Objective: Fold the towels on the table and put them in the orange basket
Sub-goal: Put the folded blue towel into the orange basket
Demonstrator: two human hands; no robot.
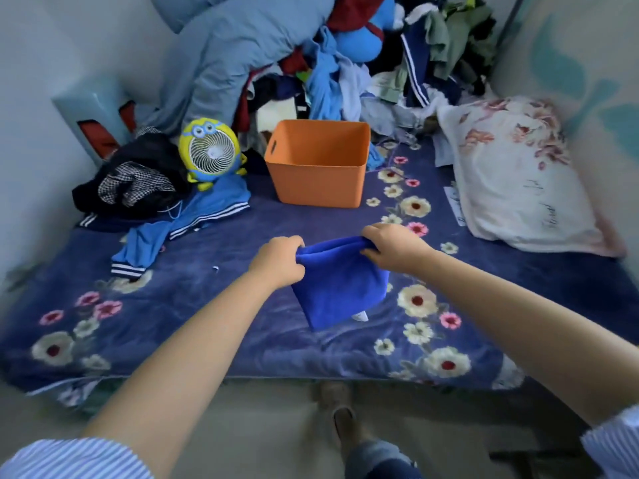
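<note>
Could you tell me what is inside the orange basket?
The basket shows only bare orange walls inside; no towel is visible. Its near wall hides the floor.

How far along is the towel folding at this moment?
Done: nothing shows inside the basket, though its floor is partly hidden. In hand: left hand and right hand grip the top edge of a blue towel, which looks already doubled. Left: finishing the fold and dropping it in.

The basket [316, 164] stands behind the towel [340, 285], fan [211, 153] left, pillow [515, 178] right.
</note>
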